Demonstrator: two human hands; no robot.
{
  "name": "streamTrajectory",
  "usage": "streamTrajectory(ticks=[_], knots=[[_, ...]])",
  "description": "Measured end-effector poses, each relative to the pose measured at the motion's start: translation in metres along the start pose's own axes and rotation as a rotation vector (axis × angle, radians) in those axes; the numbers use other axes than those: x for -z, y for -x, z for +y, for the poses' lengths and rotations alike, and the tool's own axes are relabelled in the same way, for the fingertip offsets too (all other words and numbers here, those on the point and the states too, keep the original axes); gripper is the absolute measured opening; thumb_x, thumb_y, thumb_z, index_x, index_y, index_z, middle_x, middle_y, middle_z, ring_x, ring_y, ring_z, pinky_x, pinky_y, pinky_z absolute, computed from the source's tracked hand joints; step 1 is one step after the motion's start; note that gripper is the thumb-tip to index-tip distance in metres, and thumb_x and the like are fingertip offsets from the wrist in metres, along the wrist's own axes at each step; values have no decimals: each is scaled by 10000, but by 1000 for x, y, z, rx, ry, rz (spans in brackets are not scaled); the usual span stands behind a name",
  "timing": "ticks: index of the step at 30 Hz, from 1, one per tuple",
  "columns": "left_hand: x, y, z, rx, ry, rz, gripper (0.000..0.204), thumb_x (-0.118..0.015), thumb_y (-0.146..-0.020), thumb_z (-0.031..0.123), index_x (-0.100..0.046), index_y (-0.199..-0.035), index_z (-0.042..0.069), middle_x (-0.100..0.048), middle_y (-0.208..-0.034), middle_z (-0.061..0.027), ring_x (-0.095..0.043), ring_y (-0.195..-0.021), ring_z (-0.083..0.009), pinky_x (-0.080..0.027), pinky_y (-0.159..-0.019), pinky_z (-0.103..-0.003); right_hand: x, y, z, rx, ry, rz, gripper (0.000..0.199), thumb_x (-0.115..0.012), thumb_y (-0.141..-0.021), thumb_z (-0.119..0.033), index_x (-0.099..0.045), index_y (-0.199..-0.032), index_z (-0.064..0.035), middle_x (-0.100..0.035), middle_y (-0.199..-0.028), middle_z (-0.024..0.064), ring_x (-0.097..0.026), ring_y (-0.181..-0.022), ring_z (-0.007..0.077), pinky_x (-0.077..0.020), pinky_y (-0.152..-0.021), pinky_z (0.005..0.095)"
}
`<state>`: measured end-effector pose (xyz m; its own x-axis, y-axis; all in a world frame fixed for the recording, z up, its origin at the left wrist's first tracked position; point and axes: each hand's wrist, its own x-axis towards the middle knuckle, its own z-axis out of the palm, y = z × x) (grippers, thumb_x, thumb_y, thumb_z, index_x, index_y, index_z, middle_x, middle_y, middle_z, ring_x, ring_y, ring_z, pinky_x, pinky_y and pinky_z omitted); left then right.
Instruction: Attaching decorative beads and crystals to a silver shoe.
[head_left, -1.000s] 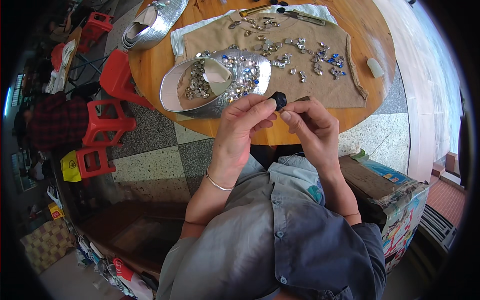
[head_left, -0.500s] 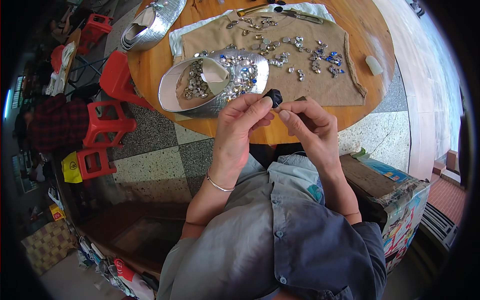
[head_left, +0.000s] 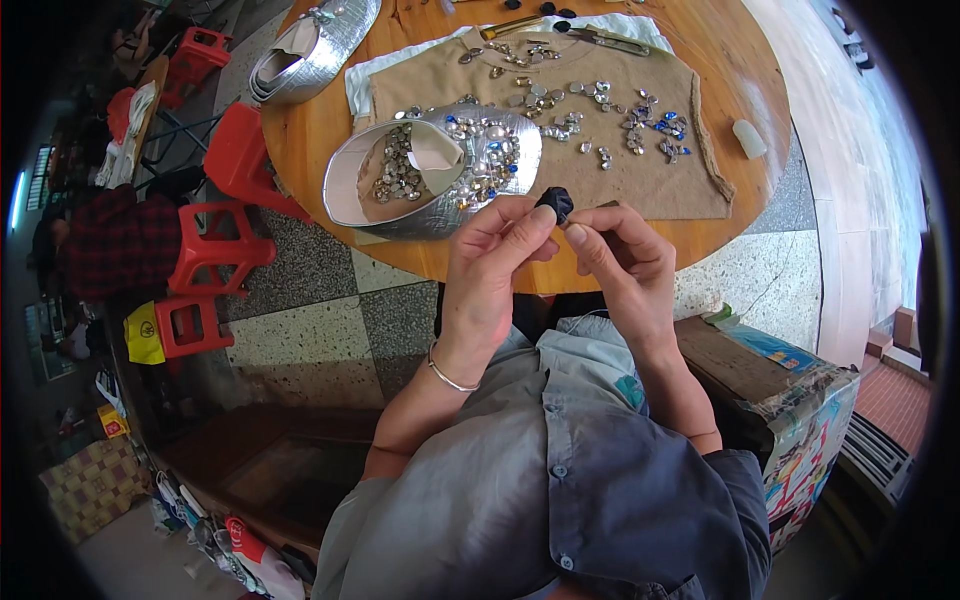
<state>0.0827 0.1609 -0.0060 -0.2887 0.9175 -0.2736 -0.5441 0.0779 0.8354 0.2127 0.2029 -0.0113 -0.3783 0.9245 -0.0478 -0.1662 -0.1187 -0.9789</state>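
Observation:
Between thumb and fingers, my left hand (head_left: pixel 498 262) pinches a small black piece of gathered cloth (head_left: pixel 556 203), shaped like a bud. The thumb and forefinger of my right hand (head_left: pixel 632 262) are pressed together right at its lower edge; whatever they grip is too small to make out. Just beyond my left hand, a silver shoe upper (head_left: pixel 500 132) lies on the table, its toe covered with clear, pearl and blue stones. Loose gems (head_left: pixel 397 178) fill its pale open inside. More faceted gems (head_left: pixel 636 132) are scattered over a brown cloth (head_left: pixel 660 190).
Everything lies on a round wooden table (head_left: pixel 745 60). A second silver upper (head_left: pixel 300 65) stands at its far left. Tweezers (head_left: pixel 610 40), black pieces (head_left: pixel 547 9) and a whitish block (head_left: pixel 749 139) lie around the cloth. Red stools (head_left: pixel 222 245) stand left, a worn box (head_left: pixel 770 385) right.
Both hands have shifted slightly right and nearer with the black cloth piece, which looks turned a little. The view has tilted slightly; the things on the table look unmoved.

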Motion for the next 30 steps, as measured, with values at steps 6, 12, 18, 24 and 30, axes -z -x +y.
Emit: streamTrajectory(ticks=[6,12,18,24,30], knots=[[5,-5,-7,-284,-232,-32,87,-639,-815,90,-612,-849,15,-576,-781,5,-538,-696,-67,-429,-660,-212,3,-2,3,-53,-21,-9,119,-643,-821,-90,-602,-886,1,-597,-749,-5,-509,-617,33,-408,-527,164],[7,-6,0,-104,-124,-60,101,-636,-819,111,-610,-869,27,-588,-769,3,-548,-695,-73,-435,-662,-214,5,-4,-3,-91,-20,-26,86,-626,-827,-61,-607,-878,5,-573,-772,-8,-486,-625,42,-407,-564,175],[9,-5,-3,77,63,-52,111,-645,-811,117,-613,-880,37,-594,-771,1,-559,-700,-77,-437,-657,-206,4,-1,3,-38,-28,3,98,-614,-840,-72,-602,-899,5,-581,-803,-4,-493,-646,41,-412,-575,177],[9,-4,-6,144,118,-24,117,-654,-804,119,-613,-876,35,-591,-786,-1,-560,-697,-75,-437,-655,-196,2,0,4,-25,-25,18,99,-607,-847,-82,-604,-904,-1,-569,-800,-13,-487,-647,41,-409,-577,175],[6,-4,-12,-203,-179,-58,110,-654,-805,85,-597,-854,5,-562,-830,-2,-545,-704,-54,-437,-652,-175,-1,0,5,-15,0,32,117,-606,-849,-86,-584,-922,3,-560,-779,-18,-483,-645,37,-404,-573,175]])
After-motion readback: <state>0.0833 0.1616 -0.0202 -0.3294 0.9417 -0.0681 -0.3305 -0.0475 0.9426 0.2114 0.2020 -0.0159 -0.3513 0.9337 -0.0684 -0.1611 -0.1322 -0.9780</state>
